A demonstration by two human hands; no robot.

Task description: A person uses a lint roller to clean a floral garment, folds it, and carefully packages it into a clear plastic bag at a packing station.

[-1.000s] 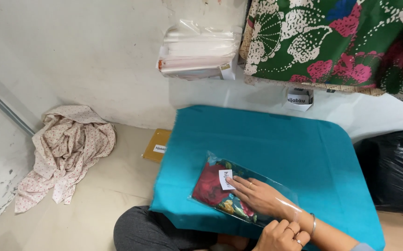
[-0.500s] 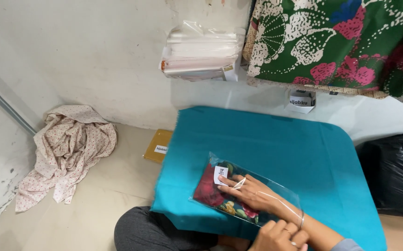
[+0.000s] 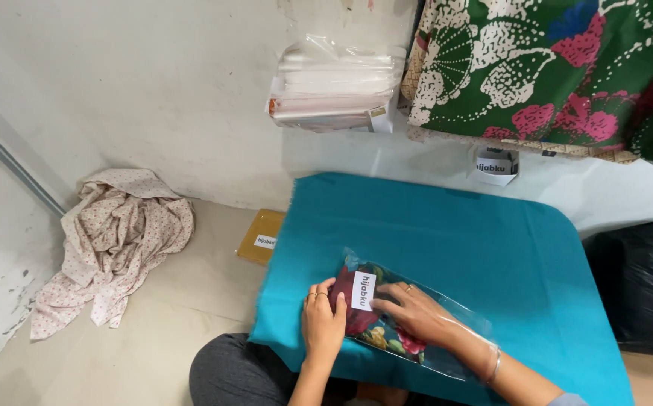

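Left hand [image 3: 322, 319]: lies flat on the near left end of the clear plastic bag holding folded dark red floral cloth [image 3: 398, 327]; fingers together, pressing down, clamped on nothing.
Right hand [image 3: 414, 310]: rests on top of the same bag just right of its small white paper label [image 3: 362, 291]; fingers slightly apart and flat, gripping nothing.
Bag: lies slanted on the near part of the worktop, its label end toward the left hand, its far end trailing toward the right wrist.
Worktop: low, covered by a teal cloth [image 3: 477, 240], with the person's dark-clad knee [image 3: 244, 372] at its near edge.
Floor left: a flat brown cardboard packet [image 3: 260, 235] touches the worktop's left edge; a crumpled cream dotted cloth [image 3: 112, 240] lies well apart by the wall.
Right: a black plastic sack [image 3: 642, 286] beside the worktop.
Far: a stack of clear plastic bags [image 3: 334, 86] against the wall, and beside it a green cloth with pink and white flowers [image 3: 552, 68].
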